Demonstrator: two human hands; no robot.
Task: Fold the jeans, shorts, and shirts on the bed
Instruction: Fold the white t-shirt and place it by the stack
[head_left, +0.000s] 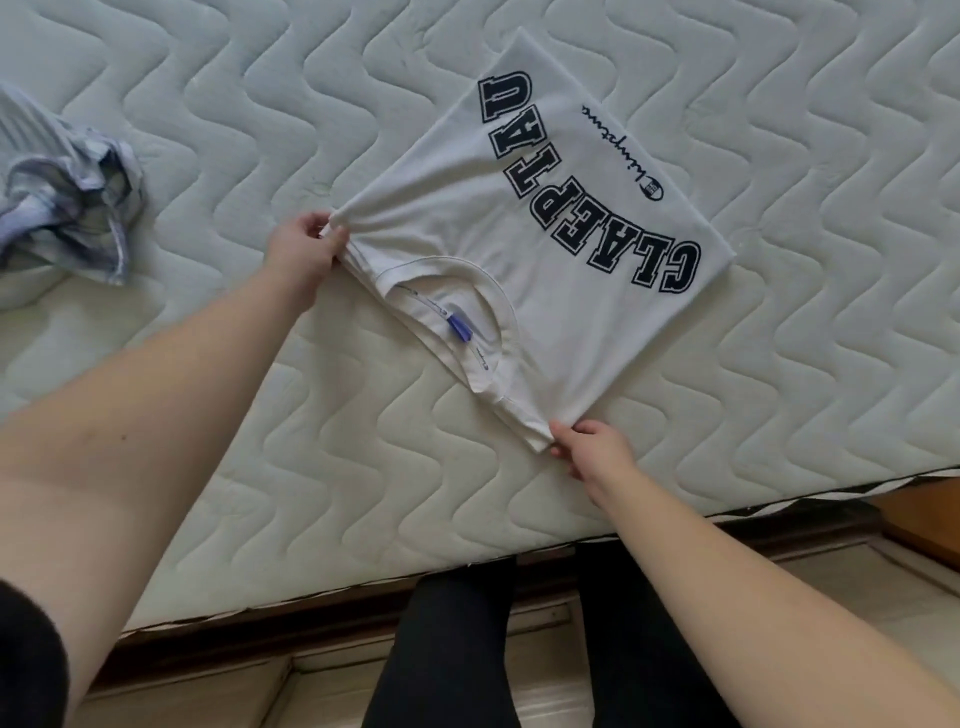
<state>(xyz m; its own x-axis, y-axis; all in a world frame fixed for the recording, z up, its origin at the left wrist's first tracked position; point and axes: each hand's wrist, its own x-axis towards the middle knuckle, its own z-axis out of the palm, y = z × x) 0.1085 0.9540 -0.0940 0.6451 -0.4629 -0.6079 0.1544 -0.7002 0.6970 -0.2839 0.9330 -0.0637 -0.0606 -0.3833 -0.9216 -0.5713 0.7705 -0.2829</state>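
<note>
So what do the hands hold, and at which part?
Both hold the white T-shirt at its collar end: left hand one shoulder corner, right hand the other.

White shirt (519, 218) between hands: soft matt knit cloth, flat dark printed letters. Mattress (260, 130) under hands: quilted matt fabric. Left of left hand (304, 249), crumpled striped woven cloth (67, 208).

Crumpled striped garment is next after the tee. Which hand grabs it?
Left, probably. The striped garment lies at the mattress's left side, nearer the left hand. The right hand pinches the white T-shirt's near corner, farther away.
</note>
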